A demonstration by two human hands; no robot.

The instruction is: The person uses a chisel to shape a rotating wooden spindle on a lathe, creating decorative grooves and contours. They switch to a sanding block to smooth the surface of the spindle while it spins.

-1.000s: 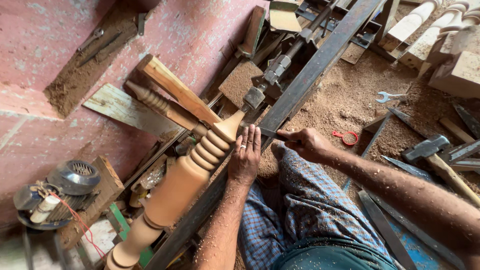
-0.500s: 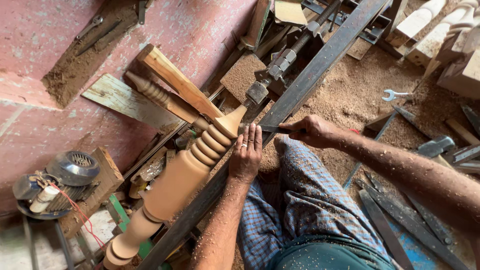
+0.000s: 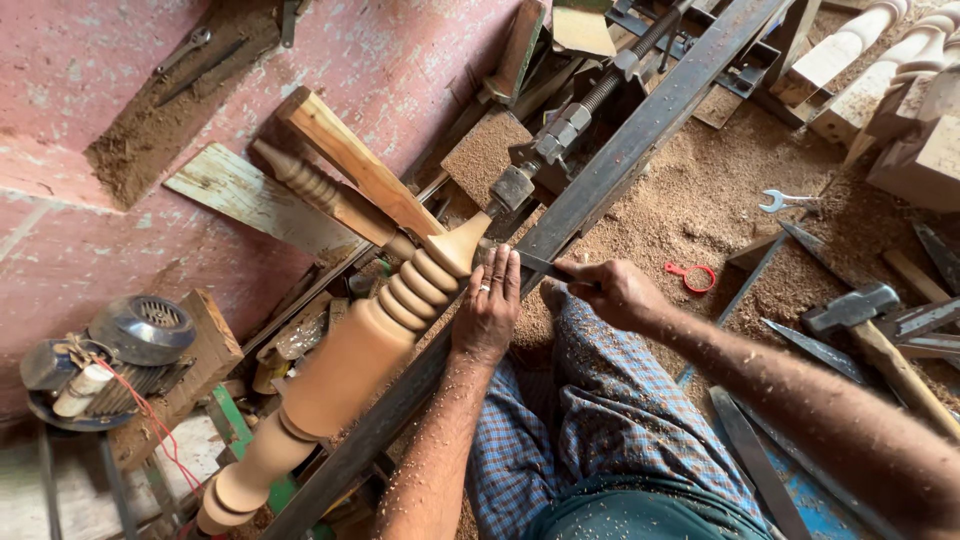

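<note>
Left hand lies flat over a chisel; right hand grips its hidden handle. Its tip meets the spindle, hemmed between rail and wall.

The turned spindle is bare, smooth, matt wood. The lathe rail is dull dark metal. Coarse sawdust covers the floor, and the checked cloth looks soft.

The turned spindle lies diagonally on the lathe, just left of the steel rail. The motor sits far left. A hammer and wrench lie right on the sawdust floor, with finished legs beyond.
</note>
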